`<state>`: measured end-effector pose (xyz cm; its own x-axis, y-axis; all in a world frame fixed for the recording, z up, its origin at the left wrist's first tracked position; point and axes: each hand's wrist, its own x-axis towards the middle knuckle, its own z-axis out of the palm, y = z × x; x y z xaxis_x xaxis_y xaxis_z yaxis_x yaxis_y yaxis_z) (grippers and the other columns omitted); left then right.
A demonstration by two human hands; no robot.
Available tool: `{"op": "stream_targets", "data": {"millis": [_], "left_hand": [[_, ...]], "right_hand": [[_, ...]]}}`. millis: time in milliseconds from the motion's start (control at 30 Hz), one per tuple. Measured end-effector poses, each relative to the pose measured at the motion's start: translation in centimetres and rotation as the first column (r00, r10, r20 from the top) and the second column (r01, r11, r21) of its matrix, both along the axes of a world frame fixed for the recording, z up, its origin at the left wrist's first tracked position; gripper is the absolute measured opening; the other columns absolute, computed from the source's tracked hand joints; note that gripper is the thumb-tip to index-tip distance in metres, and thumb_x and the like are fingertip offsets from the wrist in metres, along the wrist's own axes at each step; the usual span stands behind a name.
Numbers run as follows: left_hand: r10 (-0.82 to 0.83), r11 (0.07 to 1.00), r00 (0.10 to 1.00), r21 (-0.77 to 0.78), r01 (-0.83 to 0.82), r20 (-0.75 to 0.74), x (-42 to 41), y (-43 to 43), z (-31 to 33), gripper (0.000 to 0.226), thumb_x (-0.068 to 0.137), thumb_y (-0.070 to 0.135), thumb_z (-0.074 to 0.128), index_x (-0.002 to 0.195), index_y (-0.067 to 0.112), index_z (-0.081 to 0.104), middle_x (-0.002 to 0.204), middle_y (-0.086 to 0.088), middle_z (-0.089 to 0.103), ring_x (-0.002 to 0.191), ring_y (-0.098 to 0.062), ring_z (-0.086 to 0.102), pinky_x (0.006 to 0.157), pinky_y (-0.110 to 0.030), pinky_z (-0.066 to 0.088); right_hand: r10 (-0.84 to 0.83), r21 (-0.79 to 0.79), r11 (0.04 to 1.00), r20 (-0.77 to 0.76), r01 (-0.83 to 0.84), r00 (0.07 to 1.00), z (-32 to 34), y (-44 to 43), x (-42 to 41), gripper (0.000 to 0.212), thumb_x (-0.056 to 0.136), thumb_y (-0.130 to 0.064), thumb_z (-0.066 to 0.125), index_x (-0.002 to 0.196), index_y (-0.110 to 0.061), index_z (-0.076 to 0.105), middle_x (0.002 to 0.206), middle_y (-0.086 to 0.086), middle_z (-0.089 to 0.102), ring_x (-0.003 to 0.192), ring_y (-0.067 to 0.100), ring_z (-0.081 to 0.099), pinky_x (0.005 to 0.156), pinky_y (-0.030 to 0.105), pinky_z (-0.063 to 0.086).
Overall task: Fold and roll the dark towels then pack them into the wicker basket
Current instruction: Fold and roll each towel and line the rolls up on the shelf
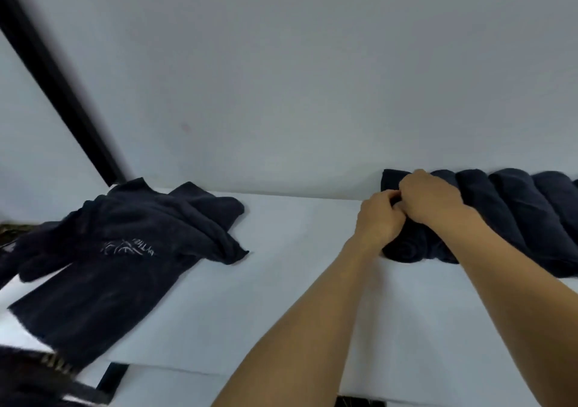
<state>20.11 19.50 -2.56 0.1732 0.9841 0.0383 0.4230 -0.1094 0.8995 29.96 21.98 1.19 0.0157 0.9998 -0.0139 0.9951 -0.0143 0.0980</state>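
Navy cloth lies in two groups on the white table (281, 281).

Group one, far right, against the pale wall (281, 78): a row of rolled towels (513, 206). They lie side by side and touching, and the row runs off the right edge of view. The leftmost rolled towel (406, 250) sits at the left end of that row, with its spiral end facing me.

Both hands are on this roll.
- Left hand (380, 219): fingers curled tight, gripping the cloth at the top of the roll.
- Right hand (430, 197): fingers also curled over the same roll, knuckles up, touching the left hand.
- Both forearms are bare and reach in from the lower right.

Group two, left side: loose towels (125, 234) in a crumpled, unrolled heap. One hangs toward the near edge and carries pale stitched lettering. The heap is well apart from the rolls, with bare table between.

A black bar (56, 78) slants up the wall behind the heap.

Lower left corner: a dark patterned edge (50, 363), blurred. It is possibly wicker; I cannot tell.
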Motion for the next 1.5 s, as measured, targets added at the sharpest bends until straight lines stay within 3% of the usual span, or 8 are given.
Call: {"op": "stream_targets", "data": {"millis": [233, 433, 567, 700, 867, 1000, 1333, 1500], "left_hand": [[0.001, 1.000, 0.968, 0.025, 0.006, -0.250, -11.3, -1.4, 3.4, 0.025, 0.093, 0.017, 0.054, 0.092, -0.004, 0.068, 0.094, -0.021, 0.071, 0.091, -0.035, 0.065, 0.081, -0.045, 0.054], [0.091, 0.994, 0.658, 0.031, -0.102, -0.748, -26.3, -4.4, 3.1, 0.025, 0.085, 0.029, 0.065, 0.108, 0.019, 0.069, 0.103, -0.001, 0.068, 0.098, -0.024, 0.063, 0.084, -0.039, 0.051], [0.093, 0.996, 0.453, 0.086, -0.036, -0.887, -29.0, -5.9, 1.8, 0.033, 0.089, 0.027, 0.056, 0.122, 0.028, 0.061, 0.119, 0.002, 0.063, 0.116, -0.025, 0.049, 0.088, -0.038, 0.033], [0.172, 0.983, 0.322, 0.183, 0.004, -0.931, -29.0, -5.8, 2.0, 0.033, 0.094, 0.023, 0.048, 0.125, 0.022, 0.058, 0.122, -0.006, 0.055, 0.119, -0.028, 0.042, 0.095, -0.041, 0.031], [0.311, 0.935, 0.562, 0.354, -0.034, -0.767, -31.0, -5.0, 6.3, 0.013, 0.090, 0.025, 0.053, 0.099, 0.016, 0.058, 0.096, -0.003, 0.052, 0.103, -0.028, 0.051, 0.085, -0.039, 0.034], [0.391, 0.868, 0.828, 0.461, -0.186, -0.402, -32.4, -4.1, 12.1, 0.019, 0.083, 0.029, 0.066, 0.076, 0.020, 0.050, 0.072, 0.004, 0.056, 0.073, -0.020, 0.057, 0.062, -0.028, 0.038], [0.231, 0.867, 0.968, 0.471, -0.160, -0.096, -32.9, -3.6, 25.3, 0.023, 0.075, 0.033, 0.081, 0.080, 0.017, 0.065, 0.082, 0.000, 0.069, 0.078, -0.016, 0.068, 0.067, -0.028, 0.055], [0.104, 0.939, 0.977, 0.341, -0.036, -0.184, -32.6, -3.5, 27.2, 0.024, 0.074, 0.032, 0.082, 0.090, 0.018, 0.072, 0.088, 0.001, 0.074, 0.081, -0.014, 0.072, 0.071, -0.027, 0.057]], "right_hand": [[0.193, 0.107, 0.978, -0.156, -0.178, 0.969, 2.3, 0.1, -10.3, 0.025, 0.089, -0.009, 0.053, 0.112, -0.012, 0.064, 0.114, 0.010, 0.061, 0.097, 0.029, 0.060, 0.077, 0.035, 0.050], [0.228, -0.233, 0.850, -0.645, -0.472, 0.729, -1.3, -3.8, -21.2, 0.027, 0.092, -0.022, 0.055, 0.111, -0.006, 0.065, 0.097, 0.009, 0.066, 0.079, 0.025, 0.063, 0.067, 0.032, 0.050], [0.204, -0.287, 0.829, -0.645, -0.481, 0.737, -2.9, -5.0, -24.9, 0.022, 0.084, -0.025, 0.068, 0.094, -0.006, 0.064, 0.072, 0.005, 0.059, 0.056, 0.017, 0.051, 0.053, 0.025, 0.040], [0.238, -0.164, 0.887, -0.638, -0.431, 0.732, -2.0, -4.6, -26.3, 0.015, 0.081, -0.010, 0.061, 0.068, -0.015, 0.055, 0.073, 0.005, 0.058, 0.067, 0.023, 0.056, 0.054, 0.028, 0.040], [0.397, 0.183, 0.908, -0.665, -0.377, 0.633, 4.0, -4.3, -26.0, 0.018, 0.089, -0.013, 0.059, 0.098, -0.018, 0.074, 0.096, 0.001, 0.071, 0.092, 0.021, 0.064, 0.083, 0.033, 0.052], [0.525, 0.459, 0.845, -0.612, -0.274, 0.592, 10.8, -4.3, -25.6, 0.020, 0.094, -0.018, 0.056, 0.101, -0.018, 0.075, 0.091, -0.003, 0.070, 0.085, 0.014, 0.059, 0.075, 0.024, 0.043], [0.623, 0.718, 0.695, -0.596, -0.009, 0.507, 23.8, -3.7, -20.9, 0.018, 0.094, -0.020, 0.056, 0.098, -0.018, 0.074, 0.087, -0.006, 0.070, 0.082, 0.015, 0.066, 0.085, 0.038, 0.056], [0.618, 0.744, 0.665, -0.595, 0.061, 0.514, 26.0, -3.9, -17.9, 0.017, 0.095, -0.018, 0.056, 0.100, -0.015, 0.073, 0.082, -0.004, 0.067, 0.057, 0.008, 0.059, 0.061, 0.014, 0.050]]}}
